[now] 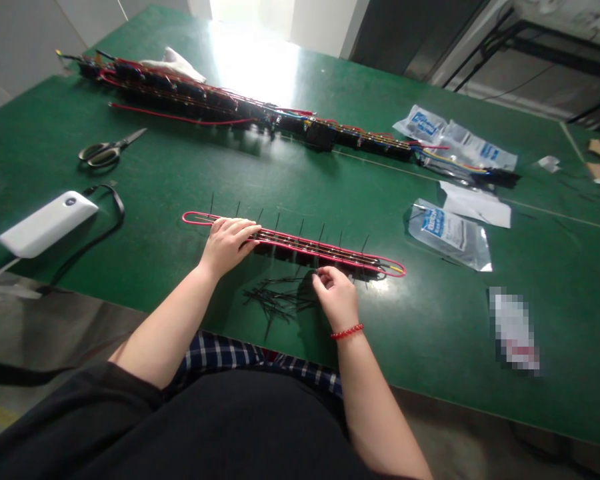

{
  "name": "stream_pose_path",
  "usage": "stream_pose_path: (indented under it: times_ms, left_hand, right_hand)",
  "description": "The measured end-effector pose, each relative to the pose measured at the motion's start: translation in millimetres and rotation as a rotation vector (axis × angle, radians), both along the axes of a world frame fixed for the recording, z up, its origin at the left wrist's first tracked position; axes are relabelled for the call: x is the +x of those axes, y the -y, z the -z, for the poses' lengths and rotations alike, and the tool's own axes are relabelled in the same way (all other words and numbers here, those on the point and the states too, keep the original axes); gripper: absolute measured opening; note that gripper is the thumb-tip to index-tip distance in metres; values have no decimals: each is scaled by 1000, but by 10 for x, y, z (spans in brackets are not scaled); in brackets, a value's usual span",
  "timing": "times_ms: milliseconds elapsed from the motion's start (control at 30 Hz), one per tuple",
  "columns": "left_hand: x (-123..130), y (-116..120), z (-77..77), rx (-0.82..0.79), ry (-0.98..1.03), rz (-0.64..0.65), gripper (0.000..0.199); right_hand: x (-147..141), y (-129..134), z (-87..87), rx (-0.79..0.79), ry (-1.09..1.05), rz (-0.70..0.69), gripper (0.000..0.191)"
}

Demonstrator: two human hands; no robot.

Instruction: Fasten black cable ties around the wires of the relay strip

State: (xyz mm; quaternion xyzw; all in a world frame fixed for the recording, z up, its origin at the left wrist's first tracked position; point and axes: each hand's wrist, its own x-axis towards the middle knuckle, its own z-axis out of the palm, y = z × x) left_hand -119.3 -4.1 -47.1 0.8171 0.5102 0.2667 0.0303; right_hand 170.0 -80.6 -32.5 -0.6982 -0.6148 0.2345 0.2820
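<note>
A long black strip with red wire (337, 255) looped along it lies across the green table in front of me. Thin black cable ties (321, 233) stick up at intervals along its far side. My left hand (230, 243) is laid over the left part of this wire bundle, fingers together and gripping it. At the near edge, right of its middle, my right hand (336, 293) is closed in a pinch on what looks like a cable tie; the fingertips hide part of it. Between my hands lies a loose pile of black cable ties (275, 300).
Farther back stretches a longer wired assembly (270, 117). Scissors (105, 155) and a white power bank (50, 223) with a cable lie at left. Plastic bags (450, 233) and white paper (480, 205) are at right, with a blurred-out item (514, 330) nearer.
</note>
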Motion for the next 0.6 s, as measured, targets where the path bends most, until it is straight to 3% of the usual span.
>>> stream_pose_path:
  times_ms: [167, 300, 600]
  left_hand:
    - [-4, -7, 17, 24, -1, 2, 31]
    - [-6, -11, 22, 33, 3, 5, 32]
    - [-5, -9, 12, 16, 16, -1, 32]
  right_hand:
    - [-57, -55, -110, -139, 120, 41, 13]
    - [-84, -58, -148, -146, 127, 31, 13]
    - [40, 27, -152, -125, -127, 22, 15]
